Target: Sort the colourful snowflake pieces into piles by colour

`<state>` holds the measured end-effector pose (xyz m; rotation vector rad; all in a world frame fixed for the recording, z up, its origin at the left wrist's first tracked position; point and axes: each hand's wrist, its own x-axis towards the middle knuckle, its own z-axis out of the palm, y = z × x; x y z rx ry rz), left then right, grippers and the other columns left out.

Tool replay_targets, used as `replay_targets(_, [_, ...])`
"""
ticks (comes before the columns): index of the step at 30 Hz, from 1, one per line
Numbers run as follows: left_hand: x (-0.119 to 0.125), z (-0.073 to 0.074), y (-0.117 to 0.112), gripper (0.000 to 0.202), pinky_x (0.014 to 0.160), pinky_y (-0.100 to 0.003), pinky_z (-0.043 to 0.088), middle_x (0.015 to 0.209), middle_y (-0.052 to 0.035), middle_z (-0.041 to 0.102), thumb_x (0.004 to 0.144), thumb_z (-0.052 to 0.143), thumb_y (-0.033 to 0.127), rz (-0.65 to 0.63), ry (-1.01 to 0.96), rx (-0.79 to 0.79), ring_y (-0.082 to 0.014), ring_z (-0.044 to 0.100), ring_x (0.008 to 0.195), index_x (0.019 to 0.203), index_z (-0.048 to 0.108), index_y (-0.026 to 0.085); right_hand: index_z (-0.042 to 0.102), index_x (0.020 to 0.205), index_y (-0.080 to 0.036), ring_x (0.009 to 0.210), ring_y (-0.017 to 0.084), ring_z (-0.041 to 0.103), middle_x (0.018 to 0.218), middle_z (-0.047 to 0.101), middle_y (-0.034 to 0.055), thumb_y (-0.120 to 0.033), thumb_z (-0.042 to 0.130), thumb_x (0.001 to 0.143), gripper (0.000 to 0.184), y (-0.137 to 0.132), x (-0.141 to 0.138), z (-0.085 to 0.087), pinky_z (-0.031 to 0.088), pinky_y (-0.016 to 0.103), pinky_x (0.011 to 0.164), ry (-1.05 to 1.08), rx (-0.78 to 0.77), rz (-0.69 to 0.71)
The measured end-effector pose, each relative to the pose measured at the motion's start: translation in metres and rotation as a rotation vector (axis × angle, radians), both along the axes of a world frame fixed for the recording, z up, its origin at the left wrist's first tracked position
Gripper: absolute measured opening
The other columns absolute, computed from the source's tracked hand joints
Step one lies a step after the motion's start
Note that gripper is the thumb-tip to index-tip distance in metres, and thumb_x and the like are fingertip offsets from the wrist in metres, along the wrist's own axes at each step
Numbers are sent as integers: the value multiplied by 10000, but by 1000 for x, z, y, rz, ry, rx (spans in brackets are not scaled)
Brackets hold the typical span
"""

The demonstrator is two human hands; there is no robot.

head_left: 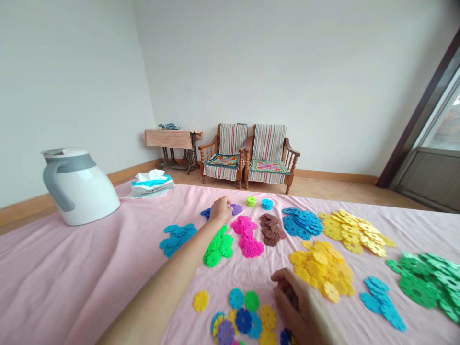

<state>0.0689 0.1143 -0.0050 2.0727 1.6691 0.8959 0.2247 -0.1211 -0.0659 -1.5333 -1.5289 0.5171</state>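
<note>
My left hand (222,209) reaches to the far side of the cloth, its fingers closed together beside a small stack of purple snowflake discs (236,209). Whatever is in those fingers is hidden. Dark blue discs (206,213) show just left of it. Under my left forearm lies a bright green pile (220,247), with a pink pile (247,237) beside it. My right hand (304,304) hovers nearer to me, loosely curled with fingers apart and nothing visible in them. It is between the mixed loose discs (243,320) and an orange-yellow pile (323,268).
Brown (271,230), blue (302,223), yellow (354,232), and green (427,280) piles spread rightward. Lime (251,201) and light blue stacks (267,204) stand at the back. A white jug (86,191) and tissue pack (151,184) stand left on the pink cloth (89,268).
</note>
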Motion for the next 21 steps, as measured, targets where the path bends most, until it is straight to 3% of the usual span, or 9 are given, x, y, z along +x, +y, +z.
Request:
replay_targets(4, [-16,14,-37,113,683,-203,452,765,-10,671,706,586,91,-263,31,-41,-128,609,723,771,646,161,526,854,-224,532,107,478,594,455,-59,-312,440,820,128,-2,0,4,354,203,499,16,-55,9])
replay_targets(7, [-31,25,-85,60,610,-168,439,669,27,650,668,639,115,-522,66,-138,-107,596,646,692,658,167,527,881,-222,551,107,482,615,470,-54,-308,428,833,140,-3,2,9,358,200,506,7,-112,46])
replay_targets(9, [-41,31,-120,61,600,-173,426,718,14,646,708,619,144,-798,92,-209,-108,580,658,742,666,162,531,889,-220,559,108,486,620,476,-51,-315,418,841,155,-4,4,11,360,202,515,-6,-126,60])
replay_targets(10, [-45,33,-137,64,588,-175,416,714,13,634,715,616,146,-847,110,-216,-105,567,648,749,667,164,534,890,-219,558,108,486,619,475,-52,-318,416,843,161,-4,4,12,359,204,518,-11,-125,60])
replay_targets(13, [-50,34,-177,150,640,-200,416,735,8,601,675,680,163,-844,212,-165,-132,558,715,824,669,182,543,881,-217,560,111,493,620,480,-49,-324,424,839,166,-3,5,11,359,213,523,-19,-106,47])
replay_targets(15, [-50,31,-191,199,671,-211,422,793,-4,592,662,710,189,-833,259,-154,-145,556,756,856,666,191,550,874,-217,568,114,503,628,493,-44,-331,436,831,167,-3,5,11,362,216,522,-16,-94,36])
replay_targets(21, [-45,27,-193,226,688,-213,421,810,-4,564,627,742,193,-802,269,-157,-152,544,779,830,644,188,567,865,-215,570,117,516,628,519,-38,-324,453,818,165,-4,4,14,367,216,513,-18,-76,25])
